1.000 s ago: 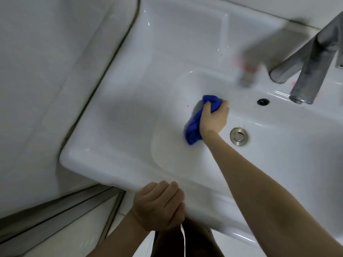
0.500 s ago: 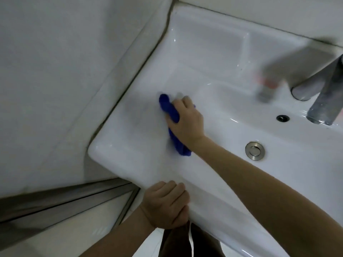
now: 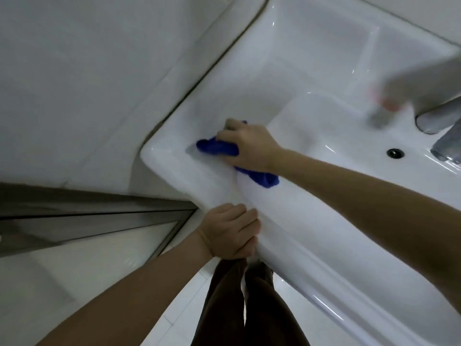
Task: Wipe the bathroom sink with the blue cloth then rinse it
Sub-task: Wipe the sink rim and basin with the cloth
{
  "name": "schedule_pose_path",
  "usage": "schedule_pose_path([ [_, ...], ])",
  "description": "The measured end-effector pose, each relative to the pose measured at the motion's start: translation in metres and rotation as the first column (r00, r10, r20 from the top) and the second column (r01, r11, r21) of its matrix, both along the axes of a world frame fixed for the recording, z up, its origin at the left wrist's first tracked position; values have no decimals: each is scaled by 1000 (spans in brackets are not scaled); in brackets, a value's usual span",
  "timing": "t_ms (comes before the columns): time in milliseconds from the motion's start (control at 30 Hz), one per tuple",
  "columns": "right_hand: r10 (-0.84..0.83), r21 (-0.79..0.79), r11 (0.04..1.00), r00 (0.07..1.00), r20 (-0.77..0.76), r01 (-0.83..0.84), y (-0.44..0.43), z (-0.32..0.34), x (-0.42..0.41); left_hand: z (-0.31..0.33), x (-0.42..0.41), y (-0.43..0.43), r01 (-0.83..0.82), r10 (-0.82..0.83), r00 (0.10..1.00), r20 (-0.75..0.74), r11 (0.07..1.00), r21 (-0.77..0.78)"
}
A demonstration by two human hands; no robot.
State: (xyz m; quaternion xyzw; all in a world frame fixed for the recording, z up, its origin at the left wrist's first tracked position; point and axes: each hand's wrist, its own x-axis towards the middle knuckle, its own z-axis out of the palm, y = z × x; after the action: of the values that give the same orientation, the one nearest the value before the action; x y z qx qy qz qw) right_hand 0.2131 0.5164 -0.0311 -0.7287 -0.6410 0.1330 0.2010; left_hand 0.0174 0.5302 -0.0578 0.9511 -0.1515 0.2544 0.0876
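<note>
Nearest the viewer, the person's dark trousers are showing below the front rim of the sink. The left hand is resting against that front rim, fingers curled into a tight fist; whether it encloses anything cannot be told. Further in, the right hand is pressing the blue cloth onto the sink's front-left corner ledge, fingers bent over the bunched fabric and gripping it. A tail of cloth is trailing beneath the wrist. At the sink's far right, an overflow hole and a blurred faucet are showing.
</note>
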Motion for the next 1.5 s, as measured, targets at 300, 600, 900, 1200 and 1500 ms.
schedule_pose_path([
  [300,-388,-42,922,915,-113,385,2,-1,16,0,-1,2,5,-4,999,-52,1000,24],
  [600,-653,-79,757,745,-137,648,-13,1,83,11,-6,3,-16,-1,984,-179,996,-93],
  [900,-151,-128,981,987,-51,143,20,11,-23,-1,-17,27,-322,290,942,-170,925,-202],
  [1200,-690,-112,722,723,-34,683,13,14,131,-1,-14,26,-304,289,951,-106,935,-182],
  [1500,-315,-65,948,944,-95,310,2,6,-16,-7,-14,26,-318,306,947,-97,937,-145],
])
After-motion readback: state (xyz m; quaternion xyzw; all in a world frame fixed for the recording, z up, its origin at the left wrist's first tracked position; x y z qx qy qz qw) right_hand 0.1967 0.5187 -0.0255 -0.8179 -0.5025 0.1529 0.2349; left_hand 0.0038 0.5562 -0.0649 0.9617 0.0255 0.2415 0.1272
